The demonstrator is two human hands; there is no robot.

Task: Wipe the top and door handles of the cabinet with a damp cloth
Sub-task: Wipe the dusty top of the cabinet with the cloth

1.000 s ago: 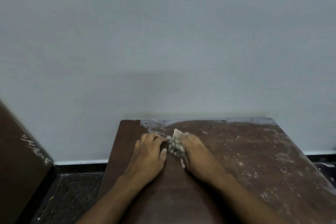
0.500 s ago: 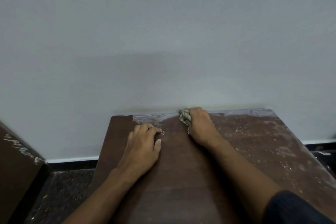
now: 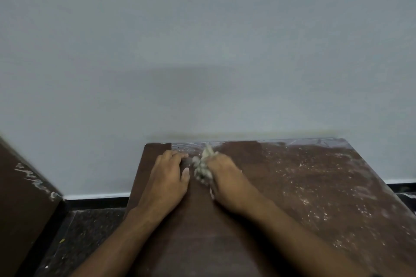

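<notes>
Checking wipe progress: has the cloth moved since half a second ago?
Yes. The cloth, in the right hand, came back from the wall edge toward the left hand.

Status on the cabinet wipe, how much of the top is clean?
Done: the left strip of the cabinet top looks dark and clean. In hand: the right hand presses the bunched cloth near the back edge, left hand flat beside it. Left: the dusty, white-speckled right half; door handles are out of view.
</notes>
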